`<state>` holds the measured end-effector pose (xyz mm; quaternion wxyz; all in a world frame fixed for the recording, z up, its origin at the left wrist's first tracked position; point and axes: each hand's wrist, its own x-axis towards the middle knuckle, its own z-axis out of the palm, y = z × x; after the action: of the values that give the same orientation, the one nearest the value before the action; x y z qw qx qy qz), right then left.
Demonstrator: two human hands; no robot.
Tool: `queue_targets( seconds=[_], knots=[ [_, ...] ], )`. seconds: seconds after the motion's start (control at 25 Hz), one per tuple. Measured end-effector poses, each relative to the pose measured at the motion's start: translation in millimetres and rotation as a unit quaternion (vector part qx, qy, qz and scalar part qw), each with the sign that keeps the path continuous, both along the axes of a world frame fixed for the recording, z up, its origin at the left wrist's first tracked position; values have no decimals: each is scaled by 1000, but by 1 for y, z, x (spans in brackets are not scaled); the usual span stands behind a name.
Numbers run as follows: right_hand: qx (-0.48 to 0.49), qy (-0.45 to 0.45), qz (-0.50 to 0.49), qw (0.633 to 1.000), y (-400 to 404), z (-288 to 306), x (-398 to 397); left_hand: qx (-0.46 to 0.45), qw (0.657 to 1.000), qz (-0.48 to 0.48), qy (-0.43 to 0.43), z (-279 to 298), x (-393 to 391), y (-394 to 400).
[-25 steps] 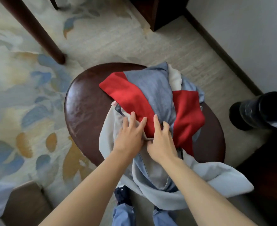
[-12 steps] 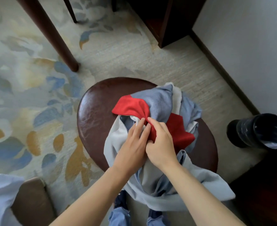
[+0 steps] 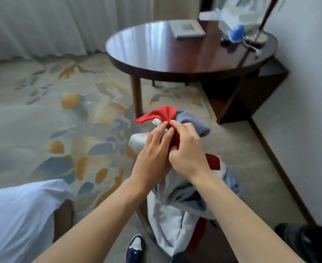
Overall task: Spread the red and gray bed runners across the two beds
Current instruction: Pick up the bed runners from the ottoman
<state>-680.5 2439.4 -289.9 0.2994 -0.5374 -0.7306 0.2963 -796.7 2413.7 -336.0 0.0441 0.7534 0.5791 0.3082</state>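
Note:
A bunched red and gray bed runner hangs in the air in front of me, its pale lining trailing down toward the floor. My left hand and my right hand grip the bundle side by side near its top, fingers closed into the red fabric. A corner of a bed with white sheets shows at the lower left. The stool the runner lay on is almost wholly hidden behind the hanging cloth.
A round dark wooden table stands ahead with a booklet and a blue-capped item on it. White curtains hang at the back left. A wall runs along the right. A black bin sits at lower right.
Both hands have lifted the runner bundle up off the round leather stool. My view has tilted up from the stool to the table and curtains.

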Motion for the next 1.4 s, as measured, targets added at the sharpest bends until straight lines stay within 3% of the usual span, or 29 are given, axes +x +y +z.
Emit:
queue_targets(
  seconds=[0.28, 0.6, 0.92, 1.16, 1.28, 1.4],
  knots=[
    [114, -11, 198, 973, -62, 107, -155, 108, 969, 220, 19, 101, -146, -94],
    [176, 3, 400, 899, -197, 187, -360, 170, 875, 445, 89, 169, -328, -264],
    [341, 32, 483, 806, -353, 277, -599, 207, 805, 534, 153, 262, -553, -443],
    [394, 77, 529, 748, -451, 336, -745, 231, 736, 609, 185, 308, -680, -546],
    [395, 88, 553, 728, -489, 333, -807, 243, 702, 649, 165, 306, -723, -585],
    [350, 69, 603, 714, -513, 265, -855, 166, 714, 666, 137, 253, -745, -618]
  ],
)
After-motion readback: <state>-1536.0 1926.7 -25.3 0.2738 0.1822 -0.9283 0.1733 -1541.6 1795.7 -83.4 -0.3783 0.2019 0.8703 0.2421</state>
